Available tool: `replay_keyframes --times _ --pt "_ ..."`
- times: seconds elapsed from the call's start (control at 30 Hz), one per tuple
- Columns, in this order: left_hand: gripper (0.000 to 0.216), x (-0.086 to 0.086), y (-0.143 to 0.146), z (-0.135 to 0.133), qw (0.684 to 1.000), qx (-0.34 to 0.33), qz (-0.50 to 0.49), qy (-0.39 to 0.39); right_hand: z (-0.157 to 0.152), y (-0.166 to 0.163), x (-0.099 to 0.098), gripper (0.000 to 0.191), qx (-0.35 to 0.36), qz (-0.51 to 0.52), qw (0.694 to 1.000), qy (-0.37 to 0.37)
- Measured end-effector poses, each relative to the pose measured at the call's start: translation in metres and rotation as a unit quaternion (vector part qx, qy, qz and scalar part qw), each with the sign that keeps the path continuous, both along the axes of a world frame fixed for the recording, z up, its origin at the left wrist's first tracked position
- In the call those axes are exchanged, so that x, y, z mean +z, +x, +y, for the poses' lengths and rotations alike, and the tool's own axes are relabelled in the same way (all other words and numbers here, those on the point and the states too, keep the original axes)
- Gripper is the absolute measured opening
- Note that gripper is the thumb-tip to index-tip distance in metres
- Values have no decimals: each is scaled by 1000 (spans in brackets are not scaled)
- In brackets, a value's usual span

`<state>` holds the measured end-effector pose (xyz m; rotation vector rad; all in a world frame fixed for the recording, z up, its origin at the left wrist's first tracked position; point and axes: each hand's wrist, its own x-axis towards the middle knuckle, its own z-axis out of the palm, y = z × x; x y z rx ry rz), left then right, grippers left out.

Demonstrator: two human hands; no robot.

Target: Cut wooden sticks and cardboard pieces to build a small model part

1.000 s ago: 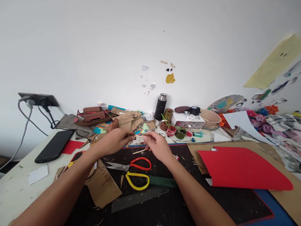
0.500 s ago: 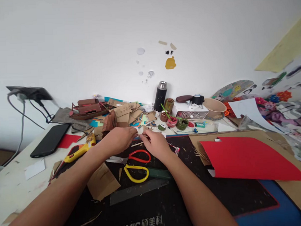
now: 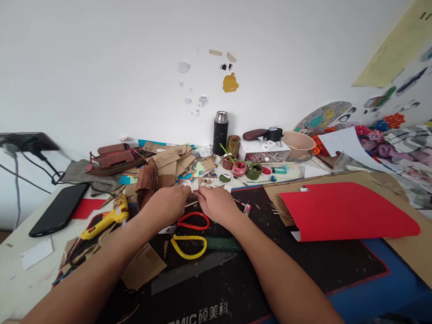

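Observation:
My left hand (image 3: 168, 205) and my right hand (image 3: 214, 204) meet over the far part of the black cutting mat (image 3: 241, 284). Both pinch their fingertips together on a small thin piece, perhaps a short wooden stick, too small to name for sure. The fingertips nearly touch each other. Just below the hands lie red-handled scissors (image 3: 189, 221) and yellow-handled scissors (image 3: 189, 245). A yellow glue gun (image 3: 104, 219) lies left of my left forearm.
A red paper sheet (image 3: 345, 212) lies on cardboard to the right. Paint pots (image 3: 245, 169), a black flask (image 3: 220, 132), a bowl (image 3: 299, 143), cardboard scraps (image 3: 173, 161) and a model boat (image 3: 111, 160) crowd the back. A black phone (image 3: 58, 208) lies left. A grey ruler (image 3: 191, 272) rests on the mat.
Both hands have come closer together and lower toward the mat, the thin stick between them now nearly hidden. The view has tilted down, showing the glue gun.

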<state>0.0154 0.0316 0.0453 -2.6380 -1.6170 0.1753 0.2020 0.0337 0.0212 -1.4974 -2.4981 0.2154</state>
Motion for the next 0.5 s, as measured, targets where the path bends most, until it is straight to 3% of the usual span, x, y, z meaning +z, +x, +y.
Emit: replay_keyframes --times 0.5 --pt "38 -5 13 -8 997 74 21 12 3 -5 -7 35 -4 -20 1000 -11"
